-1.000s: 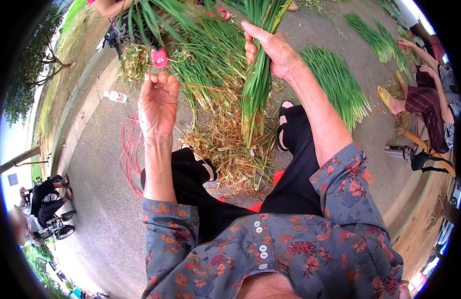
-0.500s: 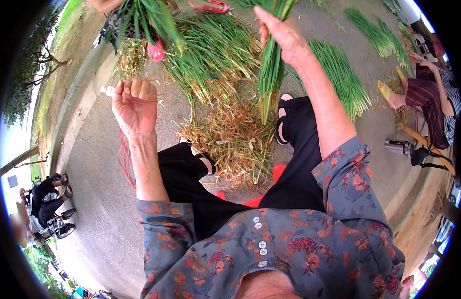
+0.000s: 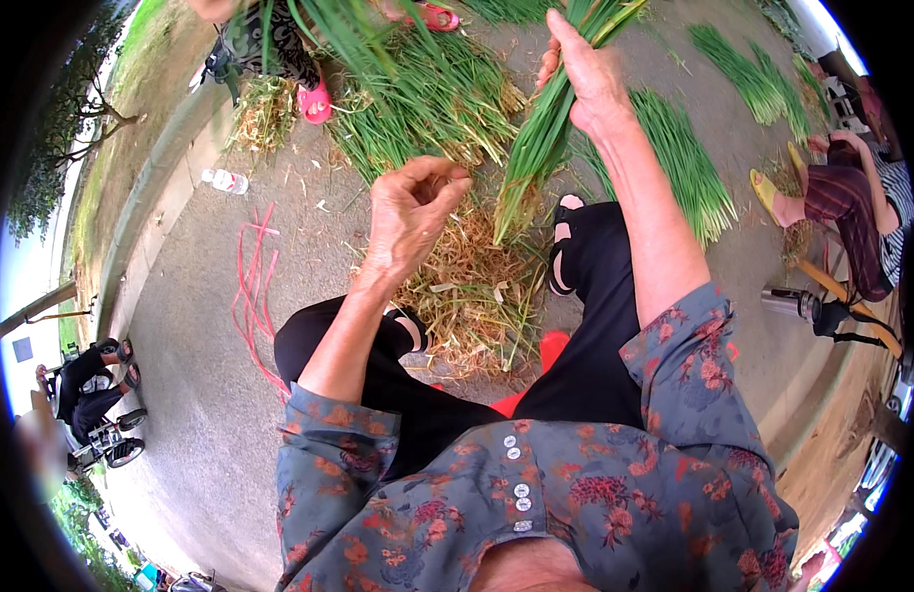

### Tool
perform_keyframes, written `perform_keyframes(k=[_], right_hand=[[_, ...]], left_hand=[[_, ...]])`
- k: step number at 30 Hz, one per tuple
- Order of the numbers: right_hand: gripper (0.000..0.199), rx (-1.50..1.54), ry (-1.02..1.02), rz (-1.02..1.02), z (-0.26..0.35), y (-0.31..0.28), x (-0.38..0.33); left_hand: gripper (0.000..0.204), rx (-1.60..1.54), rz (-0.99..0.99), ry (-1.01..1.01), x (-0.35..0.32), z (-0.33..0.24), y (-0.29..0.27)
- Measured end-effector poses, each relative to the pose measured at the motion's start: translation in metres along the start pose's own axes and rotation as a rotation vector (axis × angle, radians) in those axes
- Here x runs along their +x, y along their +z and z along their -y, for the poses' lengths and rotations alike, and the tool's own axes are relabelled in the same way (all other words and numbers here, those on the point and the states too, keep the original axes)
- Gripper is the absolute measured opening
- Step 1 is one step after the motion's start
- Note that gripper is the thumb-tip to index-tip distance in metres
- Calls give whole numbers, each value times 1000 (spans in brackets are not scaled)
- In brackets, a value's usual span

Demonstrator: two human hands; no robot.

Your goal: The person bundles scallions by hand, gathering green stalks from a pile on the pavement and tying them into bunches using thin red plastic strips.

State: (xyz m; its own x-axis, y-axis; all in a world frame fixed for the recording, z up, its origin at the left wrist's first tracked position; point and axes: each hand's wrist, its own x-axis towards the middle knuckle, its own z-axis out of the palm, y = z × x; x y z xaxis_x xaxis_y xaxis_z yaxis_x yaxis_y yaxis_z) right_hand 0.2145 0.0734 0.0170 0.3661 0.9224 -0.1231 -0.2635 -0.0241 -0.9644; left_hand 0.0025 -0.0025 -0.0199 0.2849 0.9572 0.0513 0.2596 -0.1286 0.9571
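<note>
My right hand (image 3: 593, 84) is closed around a bunch of long green chives (image 3: 543, 133). The bunch slants down toward the left, its lower end yellowish and ragged. Close to that lower end, but apart from it, is my left hand (image 3: 415, 212), with thumb and fingers curled together. Whatever it may pinch is hidden or too small to see. Below both hands, between my feet, lies a heap of dry brown trimmings (image 3: 467, 296).
Beyond the trimmings spreads a big pile of chives (image 3: 427, 104); trimmed chives (image 3: 679, 158) lie to the right. Pink strings (image 3: 250, 306) and a clear bottle (image 3: 226, 182) are on the left. A person in pink shoes (image 3: 315, 102) handles chives ahead; another person (image 3: 847, 202) sits far right.
My left hand has moved right from beside the bottle, over toward the bunch, turning as it came. My right hand has shifted slightly right, and the bunch now slants more.
</note>
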Motion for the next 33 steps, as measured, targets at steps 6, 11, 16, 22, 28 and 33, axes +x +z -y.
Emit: perform_keyframes(k=[6,11,16,22,28,33], right_hand=[[31,14,-2,52,-1,12,-8],[28,76,-25,18,-1,17,-12],[29,74,-10,38,-1,22,-15],[30,45,-5,47,-3,20,-12],[32,75,-9,-3,-5,15,-7],[34,44,-41,-41,-4,14,-9]], left_hand=[[11,-6,-92,172,12,-4,32],[14,77,-115,100,16,-9,38],[11,197,-162,188,15,-13,36],[10,68,-179,92,14,-1,36],[14,-250,-91,-65,11,-17,29],[17,-371,-54,-55,14,-21,31]])
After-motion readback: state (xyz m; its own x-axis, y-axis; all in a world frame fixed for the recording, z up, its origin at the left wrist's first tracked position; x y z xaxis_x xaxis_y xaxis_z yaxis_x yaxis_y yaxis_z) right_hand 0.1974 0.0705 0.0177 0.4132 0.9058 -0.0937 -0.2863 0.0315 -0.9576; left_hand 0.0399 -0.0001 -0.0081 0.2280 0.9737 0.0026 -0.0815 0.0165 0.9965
